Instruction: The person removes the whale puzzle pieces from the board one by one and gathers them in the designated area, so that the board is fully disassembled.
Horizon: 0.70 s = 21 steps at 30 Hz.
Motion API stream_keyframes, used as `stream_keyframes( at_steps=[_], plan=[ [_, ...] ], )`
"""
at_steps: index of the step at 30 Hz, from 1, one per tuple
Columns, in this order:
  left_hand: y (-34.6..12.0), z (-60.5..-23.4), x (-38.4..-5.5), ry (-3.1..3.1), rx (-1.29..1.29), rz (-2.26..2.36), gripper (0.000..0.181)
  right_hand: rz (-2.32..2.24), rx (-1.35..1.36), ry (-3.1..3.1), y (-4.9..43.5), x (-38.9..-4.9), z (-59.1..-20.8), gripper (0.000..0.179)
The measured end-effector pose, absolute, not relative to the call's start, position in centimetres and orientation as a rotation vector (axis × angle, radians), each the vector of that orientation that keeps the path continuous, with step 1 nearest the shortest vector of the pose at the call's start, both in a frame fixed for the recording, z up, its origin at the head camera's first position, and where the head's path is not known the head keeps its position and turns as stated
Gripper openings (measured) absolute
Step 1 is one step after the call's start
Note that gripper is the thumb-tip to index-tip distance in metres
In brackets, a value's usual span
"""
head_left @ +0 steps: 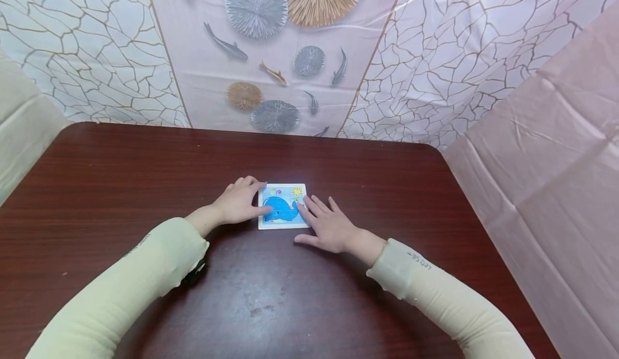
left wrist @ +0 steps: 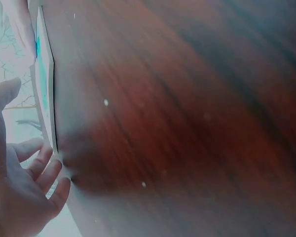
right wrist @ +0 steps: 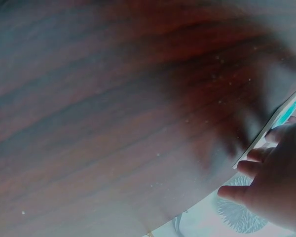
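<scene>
A small white-framed picture board (head_left: 282,225) lies flat near the middle of the table, showing a blue whale, a yellow sun and a thin line running across the whale. At its left edge is my left hand (head_left: 237,203), the thumb reaching over the picture and the fingers spread along the upper left corner. My right hand (head_left: 330,227) lies palm down at the right edge, its straight fingertips on the board's right side and its thumb out over the table. In the left wrist view the board (left wrist: 48,98) appears edge-on, with relaxed left fingers (left wrist: 52,173) beside its rim.
The dark red-brown wooden table (head_left: 271,294) has rounded far corners and a few pale specks. Behind it hangs a patterned curtain (head_left: 280,52), and a plain pinkish cloth (head_left: 546,187) hangs along the right side.
</scene>
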<state>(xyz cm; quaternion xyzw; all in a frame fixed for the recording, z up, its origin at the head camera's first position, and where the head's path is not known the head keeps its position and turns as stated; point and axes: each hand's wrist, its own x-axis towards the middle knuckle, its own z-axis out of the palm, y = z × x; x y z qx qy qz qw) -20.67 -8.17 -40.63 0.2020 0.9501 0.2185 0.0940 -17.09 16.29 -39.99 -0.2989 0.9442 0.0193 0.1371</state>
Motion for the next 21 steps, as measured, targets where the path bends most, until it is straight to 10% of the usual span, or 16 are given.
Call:
stream_keyframes(
  at_steps=[21],
  plan=[
    [-8.23,-40.29,-20.34,2.836,0.546,0.657,0.065,0.055,-0.877,2.727,16.40,-17.20,-40.24,0.081]
  ],
)
